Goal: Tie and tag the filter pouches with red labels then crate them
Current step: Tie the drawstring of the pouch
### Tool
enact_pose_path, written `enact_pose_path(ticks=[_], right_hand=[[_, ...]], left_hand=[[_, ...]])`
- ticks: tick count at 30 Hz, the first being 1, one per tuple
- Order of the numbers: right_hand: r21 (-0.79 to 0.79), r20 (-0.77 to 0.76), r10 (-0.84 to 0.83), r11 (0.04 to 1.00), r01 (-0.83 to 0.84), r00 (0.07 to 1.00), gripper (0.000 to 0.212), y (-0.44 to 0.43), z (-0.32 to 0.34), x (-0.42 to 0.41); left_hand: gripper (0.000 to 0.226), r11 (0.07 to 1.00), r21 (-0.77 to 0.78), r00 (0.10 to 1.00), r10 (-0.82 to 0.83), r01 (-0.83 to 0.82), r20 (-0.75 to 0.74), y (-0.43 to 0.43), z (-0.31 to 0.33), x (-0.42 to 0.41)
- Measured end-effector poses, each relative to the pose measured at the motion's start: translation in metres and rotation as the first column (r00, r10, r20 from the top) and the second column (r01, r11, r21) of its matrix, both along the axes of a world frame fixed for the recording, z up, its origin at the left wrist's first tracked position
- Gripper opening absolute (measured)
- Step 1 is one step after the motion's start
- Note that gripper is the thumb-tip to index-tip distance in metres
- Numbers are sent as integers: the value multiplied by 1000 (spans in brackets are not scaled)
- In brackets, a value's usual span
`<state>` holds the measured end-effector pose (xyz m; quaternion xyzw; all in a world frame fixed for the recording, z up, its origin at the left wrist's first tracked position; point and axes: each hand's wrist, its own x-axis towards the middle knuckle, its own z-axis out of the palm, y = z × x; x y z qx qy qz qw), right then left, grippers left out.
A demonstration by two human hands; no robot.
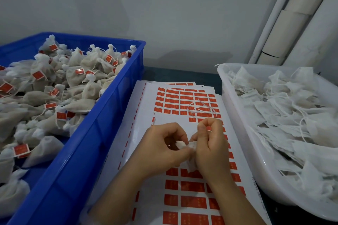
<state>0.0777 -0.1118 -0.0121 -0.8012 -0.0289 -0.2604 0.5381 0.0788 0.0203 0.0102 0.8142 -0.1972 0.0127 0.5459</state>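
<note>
before you: one plain grey wall (pixel 164 14), matt, dimly lit, a faint shadow across it. to your right: a slim white pipe (pixel 274 16) beside wider beige tubes (pixel 289 31), all slanting upward. below the wall: a strip of dark tabletop (pixel 182 74).

We hold a small white pouch (pixel 190 147); red labels (pixel 192 186) lie under our grip, the blue crate (pixel 87 133) to its left.

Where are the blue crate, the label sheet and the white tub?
blue crate (pixel 102 133), head view, right outer wall.
label sheet (pixel 172 118), head view, bare white patch.
white tub (pixel 263 160), head view, left side wall.
</note>
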Motion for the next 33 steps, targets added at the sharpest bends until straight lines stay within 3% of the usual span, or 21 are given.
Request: enact_pose_path(ticks=[12,18,21,24,29,33], right_hand=[[-82,65,-8,997,14,998,10,2,1,-2],[-77,12,-9,997,10,1000,22,0,-1,1],[-31,-23,61,998,-62,998,18,-5,3,2],[26,-38,113,993,-112,993,12,-8,7,-1],[36,-9,124,992,-124,992,14,-4,8,-3],[57,-5,74,996,-73,997,17,-6,7,-2]], left_hand=[[23,998,57,987,-4,13,-160,3,4,3],[18,998,27,982,-57,63,-181,3,3,5],[9,998,-63,990,2,-11,-143,2,1,3],[24,978,-191,994,71,-86,-85,1,0,4],[18,829,-494,963,187,-261,-194,0,0,8],[34,828,-432,932,296,-359,-208,-4,0,8]])
